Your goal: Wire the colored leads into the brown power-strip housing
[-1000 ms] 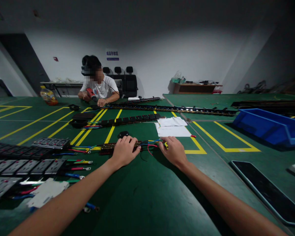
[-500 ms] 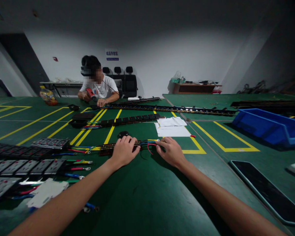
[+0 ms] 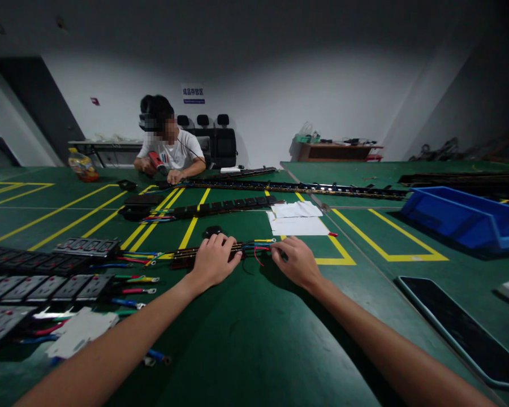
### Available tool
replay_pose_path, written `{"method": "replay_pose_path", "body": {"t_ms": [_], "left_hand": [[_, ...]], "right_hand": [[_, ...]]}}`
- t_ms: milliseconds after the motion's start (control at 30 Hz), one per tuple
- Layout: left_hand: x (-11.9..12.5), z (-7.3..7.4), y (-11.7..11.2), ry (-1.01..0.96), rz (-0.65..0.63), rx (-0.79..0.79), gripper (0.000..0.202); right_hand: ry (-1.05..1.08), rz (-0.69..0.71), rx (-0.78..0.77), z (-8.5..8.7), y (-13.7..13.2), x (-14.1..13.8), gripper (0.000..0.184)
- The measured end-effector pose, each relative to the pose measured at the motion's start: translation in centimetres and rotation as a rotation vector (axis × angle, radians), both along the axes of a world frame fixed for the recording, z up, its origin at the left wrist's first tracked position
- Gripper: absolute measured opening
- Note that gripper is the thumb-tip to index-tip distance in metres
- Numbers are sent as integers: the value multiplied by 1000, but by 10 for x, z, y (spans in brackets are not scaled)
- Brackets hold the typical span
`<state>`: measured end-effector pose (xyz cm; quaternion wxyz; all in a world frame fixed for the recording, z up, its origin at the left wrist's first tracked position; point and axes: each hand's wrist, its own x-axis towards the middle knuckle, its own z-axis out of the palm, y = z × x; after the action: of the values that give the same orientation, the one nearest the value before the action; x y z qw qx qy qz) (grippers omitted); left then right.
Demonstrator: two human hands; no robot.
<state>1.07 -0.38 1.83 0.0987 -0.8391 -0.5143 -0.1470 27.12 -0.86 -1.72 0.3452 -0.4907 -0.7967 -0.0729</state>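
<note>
My left hand (image 3: 214,260) is closed over a narrow black power strip (image 3: 184,257), its long brass-coloured bars facing up. From the strip's right end come yellow-green, blue and red wires (image 3: 258,247). My right hand (image 3: 296,261) is at those wire ends, its fingers bent into a pinch at the tip of a blue wire. A ring terminal (image 3: 274,241) on the yellow-green wire shows just above the fingertips. The red wire curves down, apart from the fingers. A black rounded object (image 3: 212,231) lies just behind my left hand.
Socket strips (image 3: 68,288) with lugged wires lie at left, near a white plate (image 3: 82,333). White paper (image 3: 299,226), a blue bin (image 3: 466,220) and a phone (image 3: 458,330) are rightward. Across the green table, a person (image 3: 173,147) holds a red power drill (image 3: 157,162).
My right hand has shifted slightly right, uncovering more of the yellow-green wire's ring terminal. My left hand stays on the power strip.
</note>
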Motion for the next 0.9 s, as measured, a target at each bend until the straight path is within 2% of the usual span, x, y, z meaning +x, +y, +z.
{"method": "replay_pose_path", "body": {"t_ms": [233, 600, 767, 900], "left_hand": [[-1, 0, 0, -22, -9, -7, 35], [0, 2, -1, -12, 11, 14, 33], [0, 1, -1, -3, 10, 13, 34], [0, 2, -1, -4, 10, 7, 35]], "right_hand": [[-122, -26, -137, 3, -2, -3, 27], [-244, -58, -245, 8, -3, -6, 37], [-184, -54, -222, 7, -4, -5, 34], [-45, -62, -82, 2, -3, -2, 28]]}}
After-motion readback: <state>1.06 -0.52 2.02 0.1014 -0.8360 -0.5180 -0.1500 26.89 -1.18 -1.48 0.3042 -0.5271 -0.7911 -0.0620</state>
